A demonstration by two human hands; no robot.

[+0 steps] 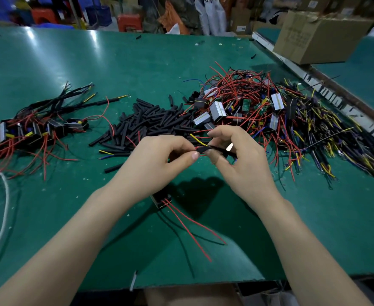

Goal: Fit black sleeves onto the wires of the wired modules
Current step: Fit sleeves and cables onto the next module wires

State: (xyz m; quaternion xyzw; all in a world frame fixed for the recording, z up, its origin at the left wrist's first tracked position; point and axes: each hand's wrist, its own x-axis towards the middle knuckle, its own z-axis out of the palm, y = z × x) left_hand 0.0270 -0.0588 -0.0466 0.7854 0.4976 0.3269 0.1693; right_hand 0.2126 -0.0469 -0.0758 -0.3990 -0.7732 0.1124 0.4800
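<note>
Head view: sleeve pile point(155, 122) behind hands, cardboard box point(318, 34) far right

green table point(49, 62) | cardboard box point(314, 36) far right | white cable point(4, 206) left | blurred stools, perhaps point(129, 22)

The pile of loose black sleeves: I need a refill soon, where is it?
In the head view the pile of loose black sleeves lies mid-table, just beyond the left hand, between the finished modules and the tangle of unsleeved modules.

The left hand point(159, 160) hides most of the module point(161, 200); background stools point(129, 22) are blurred.
</note>
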